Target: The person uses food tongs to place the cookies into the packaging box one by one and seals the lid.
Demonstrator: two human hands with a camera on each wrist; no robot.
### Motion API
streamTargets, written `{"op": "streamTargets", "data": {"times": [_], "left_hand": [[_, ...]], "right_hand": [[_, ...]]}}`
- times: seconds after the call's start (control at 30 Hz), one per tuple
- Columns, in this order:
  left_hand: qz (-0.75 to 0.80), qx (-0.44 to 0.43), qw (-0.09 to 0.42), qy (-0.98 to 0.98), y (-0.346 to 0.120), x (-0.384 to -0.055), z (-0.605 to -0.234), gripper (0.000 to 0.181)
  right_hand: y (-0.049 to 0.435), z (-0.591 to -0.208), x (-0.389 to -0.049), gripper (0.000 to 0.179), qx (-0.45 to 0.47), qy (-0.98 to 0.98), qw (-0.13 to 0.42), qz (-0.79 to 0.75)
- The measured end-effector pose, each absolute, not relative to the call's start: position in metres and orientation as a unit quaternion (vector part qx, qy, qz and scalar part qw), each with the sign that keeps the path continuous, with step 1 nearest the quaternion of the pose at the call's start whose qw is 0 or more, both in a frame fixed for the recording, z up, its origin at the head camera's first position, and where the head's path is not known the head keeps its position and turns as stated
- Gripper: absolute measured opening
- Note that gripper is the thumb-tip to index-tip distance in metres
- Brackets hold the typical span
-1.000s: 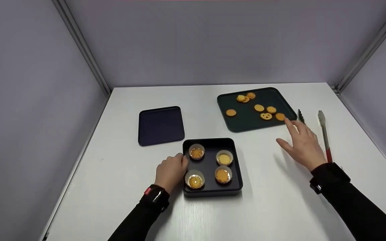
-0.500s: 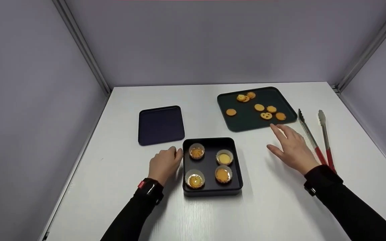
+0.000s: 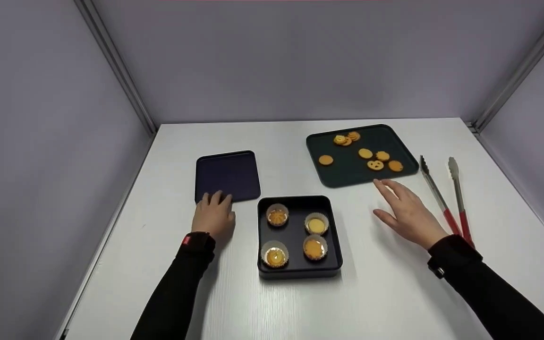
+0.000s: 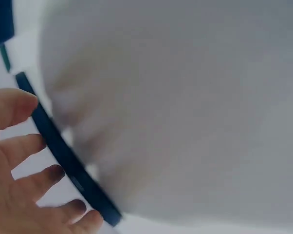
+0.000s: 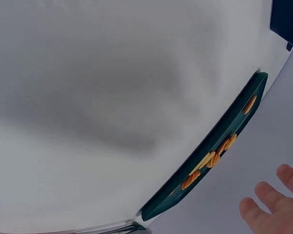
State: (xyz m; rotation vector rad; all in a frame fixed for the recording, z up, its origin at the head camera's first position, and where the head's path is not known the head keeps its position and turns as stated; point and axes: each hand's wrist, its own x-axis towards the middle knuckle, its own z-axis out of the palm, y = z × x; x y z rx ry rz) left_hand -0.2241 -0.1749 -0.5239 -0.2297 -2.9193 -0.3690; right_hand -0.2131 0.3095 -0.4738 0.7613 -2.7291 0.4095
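Note:
My left hand [image 3: 214, 215] reaches to the near edge of a flat dark purple tray [image 3: 227, 172], its spread fingers overlapping the rim in the head view. The left wrist view shows the thumb and fingertips right along the edge of that tray [image 4: 71, 158]. To the right, my right hand [image 3: 409, 215] hovers with fingers extended and nothing in it, just in front of a dark green tray [image 3: 347, 174]. Several round cookies [image 3: 375, 165] lie on the green tray, which the right wrist view also shows beyond the fingertips.
Between the hands stands a deep black square pan [image 3: 295, 236] with several paper cups, each holding a cookie, such as the cup [image 3: 317, 225] at its right. Red-handled tongs [image 3: 460, 198] lie spread beside the right hand. Grey walls enclose the white table [image 3: 149, 264].
My left hand has left the black pan's left side, moved left and forward to the purple tray, and its fingers have straightened. My right hand has drifted left and back, away from the tongs.

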Motion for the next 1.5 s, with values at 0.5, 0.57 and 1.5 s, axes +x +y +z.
{"op": "streamTargets", "data": {"times": [0.5, 0.57, 1.5], "left_hand": [[-0.048, -0.09, 0.102, -0.99, -0.173, -0.226, -0.518, 0.012], [-0.043, -0.098, 0.099, -0.989, -0.173, -0.225, -0.516, 0.011], [-0.033, -0.139, 0.175, -0.974, -0.178, -0.225, -0.449, 0.015]], "right_hand": [[0.309, -0.471, -0.213, 0.077, 0.292, -0.937, 0.13, 0.143], [0.309, -0.47, -0.213, 0.077, 0.291, -0.938, 0.128, 0.141], [0.311, -0.468, -0.213, 0.078, 0.281, -0.945, 0.114, 0.125]]}}
